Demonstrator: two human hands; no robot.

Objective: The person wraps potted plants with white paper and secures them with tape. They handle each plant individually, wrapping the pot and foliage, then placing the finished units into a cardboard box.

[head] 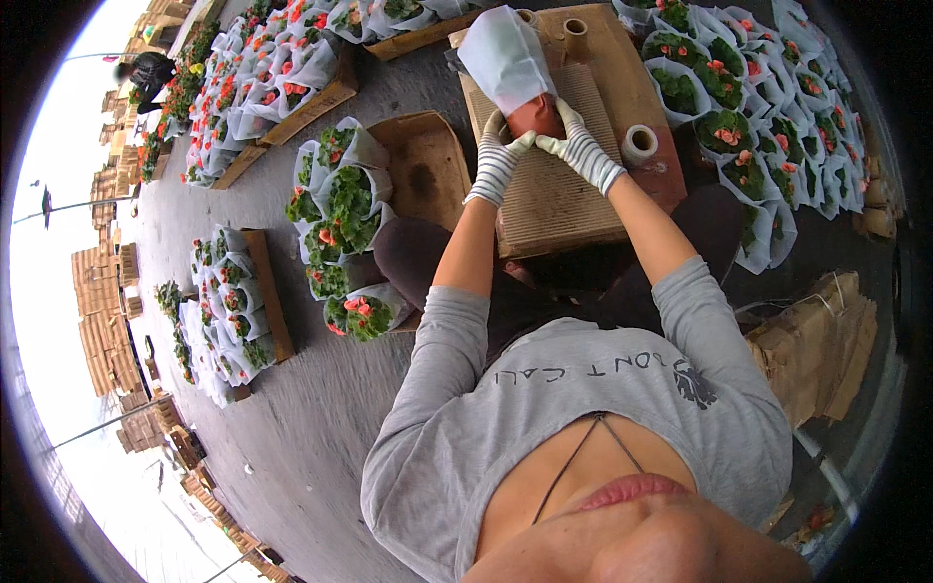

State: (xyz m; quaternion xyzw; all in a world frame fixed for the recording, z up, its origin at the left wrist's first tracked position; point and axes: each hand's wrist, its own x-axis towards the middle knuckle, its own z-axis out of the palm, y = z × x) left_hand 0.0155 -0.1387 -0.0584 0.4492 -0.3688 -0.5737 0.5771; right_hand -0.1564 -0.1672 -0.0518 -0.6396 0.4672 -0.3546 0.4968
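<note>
Between my two gloved hands is a reddish-brown plastic plant pot [526,120], tilted so that its base faces me. A whitish translucent sleeve [506,58] extends from the pot away from me; any plant inside is hidden. My left hand [498,153], in a striped glove, grips the pot's left side. My right hand [583,149], gloved alike, holds its right side, and the thumbs nearly meet at the base. Beneath them lies a ribbed corrugated cardboard sheet [557,218] on a low work surface [634,73] in front of my knees.
A roll [640,144] stands right of my right hand, another roll [576,33] farther off. To the left is a cardboard tray [430,157] with sleeved flowering plants [342,211]. More sleeved plants [736,109] crowd the right. Flattened cardboard [809,350] lies beside me. A person [149,76] bends far left.
</note>
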